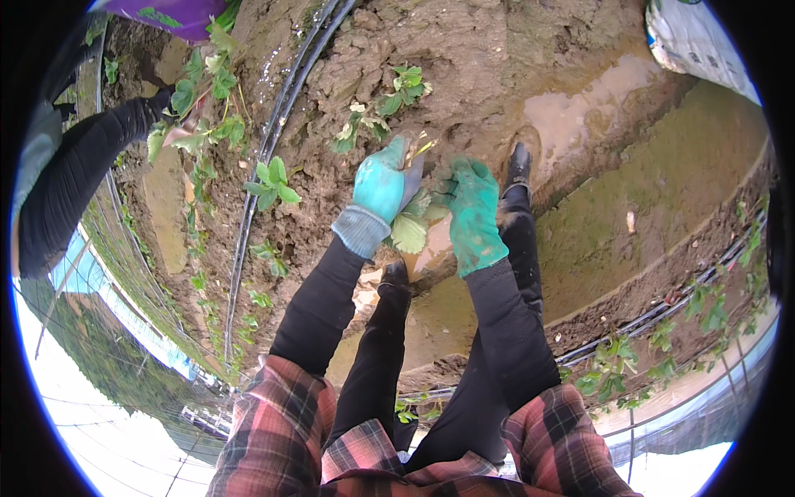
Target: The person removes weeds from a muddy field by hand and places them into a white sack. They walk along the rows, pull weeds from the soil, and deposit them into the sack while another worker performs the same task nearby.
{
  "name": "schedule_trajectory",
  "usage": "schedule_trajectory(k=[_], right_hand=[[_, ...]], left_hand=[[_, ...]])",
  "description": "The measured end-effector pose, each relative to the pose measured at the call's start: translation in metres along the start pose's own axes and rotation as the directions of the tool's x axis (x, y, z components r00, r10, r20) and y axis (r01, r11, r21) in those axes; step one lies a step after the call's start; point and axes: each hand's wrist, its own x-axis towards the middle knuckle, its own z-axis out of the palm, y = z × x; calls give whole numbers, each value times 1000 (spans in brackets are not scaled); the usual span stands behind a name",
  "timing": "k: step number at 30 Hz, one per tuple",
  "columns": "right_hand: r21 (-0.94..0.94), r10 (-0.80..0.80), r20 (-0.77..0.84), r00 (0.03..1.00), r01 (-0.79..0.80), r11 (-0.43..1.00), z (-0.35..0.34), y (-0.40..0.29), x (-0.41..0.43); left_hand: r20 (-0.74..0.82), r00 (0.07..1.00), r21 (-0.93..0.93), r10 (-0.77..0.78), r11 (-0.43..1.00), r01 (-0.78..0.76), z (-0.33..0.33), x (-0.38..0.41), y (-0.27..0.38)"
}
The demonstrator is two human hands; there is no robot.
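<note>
My left hand [380,179], in a teal glove with a grey cuff, is closed around a strawberry seedling [410,231]. Its broad green leaves hang below the hand, and pale yellowish stem ends [423,147] stick out past the thumb. A grey flat surface beside the palm may be part of the glove or a tool; I cannot tell. My right hand [474,208], in a muddy green glove, is just right of the seedling with curled fingers. Whether those fingertips grip anything is hidden. Just beyond both hands, a strawberry plant [397,93] grows in the muddy bed.
A black drip hose [267,149] runs along the bed at left, with small plants [273,183] beside it. My boots [519,163] stand in a wet furrow [596,93]. A white sack [699,46] lies upper right, a purple container [164,15] upper left. Another person's leg [81,168] is at left.
</note>
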Motion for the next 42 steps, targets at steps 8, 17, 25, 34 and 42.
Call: schedule_trajectory(k=[8,17,25,34,42], right_hand=[[-23,-45,78,996,47,999,-9,10,11],[-115,-19,48,999,24,993,-5,11,14],[-73,-21,92,996,28,997,-5,7,10],[-99,4,98,995,6,995,-3,18,12],[-78,-4,122,993,13,997,-8,10,11]], left_hand=[[-77,923,-41,-377,926,374,-59,53,8],[154,879,581,-451,761,289,-42,90,18],[24,952,150,-304,943,297,-87,74,5],[-482,816,478,-318,686,549,-169,70,-82],[-489,772,457,-405,636,622,-167,110,-84]])
